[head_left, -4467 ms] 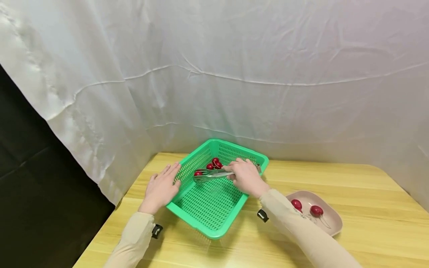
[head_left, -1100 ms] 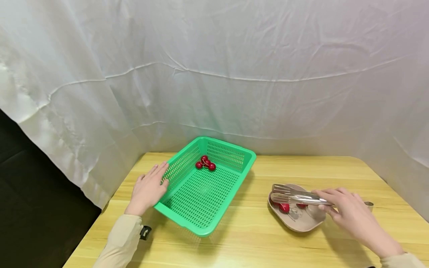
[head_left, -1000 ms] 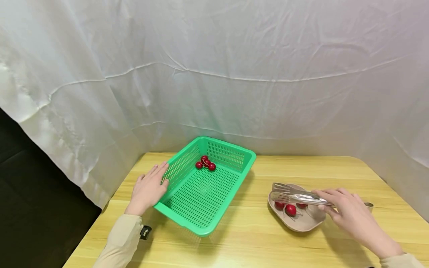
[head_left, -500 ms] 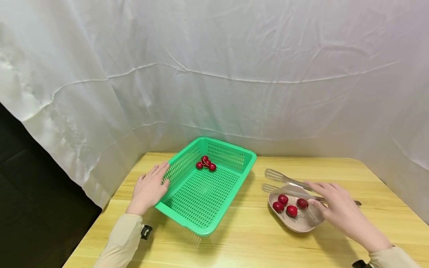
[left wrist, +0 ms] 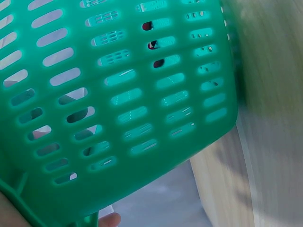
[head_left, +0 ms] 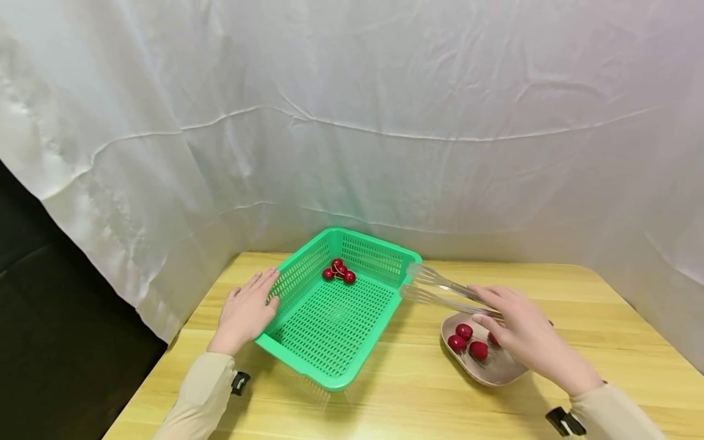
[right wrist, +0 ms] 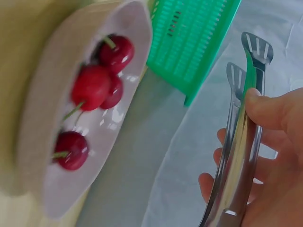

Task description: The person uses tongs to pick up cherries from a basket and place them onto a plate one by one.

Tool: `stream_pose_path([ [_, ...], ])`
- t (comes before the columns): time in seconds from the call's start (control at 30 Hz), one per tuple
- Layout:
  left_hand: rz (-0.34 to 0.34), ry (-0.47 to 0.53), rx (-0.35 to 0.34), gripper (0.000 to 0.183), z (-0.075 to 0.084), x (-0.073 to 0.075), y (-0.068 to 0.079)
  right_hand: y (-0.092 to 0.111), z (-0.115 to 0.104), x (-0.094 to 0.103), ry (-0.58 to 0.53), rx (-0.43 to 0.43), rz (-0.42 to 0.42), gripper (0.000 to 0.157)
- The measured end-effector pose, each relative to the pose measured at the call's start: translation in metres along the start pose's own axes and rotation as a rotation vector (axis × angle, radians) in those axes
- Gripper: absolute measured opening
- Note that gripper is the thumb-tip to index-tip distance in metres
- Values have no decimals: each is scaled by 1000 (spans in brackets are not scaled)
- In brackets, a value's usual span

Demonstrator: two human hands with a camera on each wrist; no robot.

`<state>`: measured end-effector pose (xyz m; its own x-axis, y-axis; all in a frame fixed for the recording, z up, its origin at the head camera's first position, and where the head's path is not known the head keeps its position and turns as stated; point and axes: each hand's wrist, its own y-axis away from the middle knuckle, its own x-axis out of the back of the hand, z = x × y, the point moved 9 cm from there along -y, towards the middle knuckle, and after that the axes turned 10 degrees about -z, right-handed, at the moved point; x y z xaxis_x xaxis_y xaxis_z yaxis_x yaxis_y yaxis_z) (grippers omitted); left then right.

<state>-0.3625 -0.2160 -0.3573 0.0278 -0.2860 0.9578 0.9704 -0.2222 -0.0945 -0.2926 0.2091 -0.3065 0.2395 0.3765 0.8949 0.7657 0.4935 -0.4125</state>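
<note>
My left hand holds the left rim of a green perforated plastic basket, thumb to the inner side; in the left wrist view a fingertip shows under the rim. Several red cherries lie together in the basket's far left corner. My right hand grips metal tongs, thumb on one arm and fingers on the other. The slotted tong heads stand apart, nothing between them, overlapping the basket's right rim. Under the right hand sits a pinkish dish with several stemmed cherries.
The basket and dish stand on a light wooden table. Pale cloth hangs behind the table's back edge and along its left side. A dark surface lies beyond the left edge.
The right hand has carried the tongs from over the dish leftward and away to the basket's right rim; their arms have spread. Cherries lie in the dish below. Left hand and basket stay put.
</note>
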Motion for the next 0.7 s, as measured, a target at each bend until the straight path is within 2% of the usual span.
stream_pose_path([
  [0.43, -2, 1, 6, 57, -1, 0, 1, -60, -25, -29, 60, -7, -159, 50],
  [0.7, -5, -1, 2, 57, 1, 0, 0, -89, -31, -42, 70, -13, -211, 51],
])
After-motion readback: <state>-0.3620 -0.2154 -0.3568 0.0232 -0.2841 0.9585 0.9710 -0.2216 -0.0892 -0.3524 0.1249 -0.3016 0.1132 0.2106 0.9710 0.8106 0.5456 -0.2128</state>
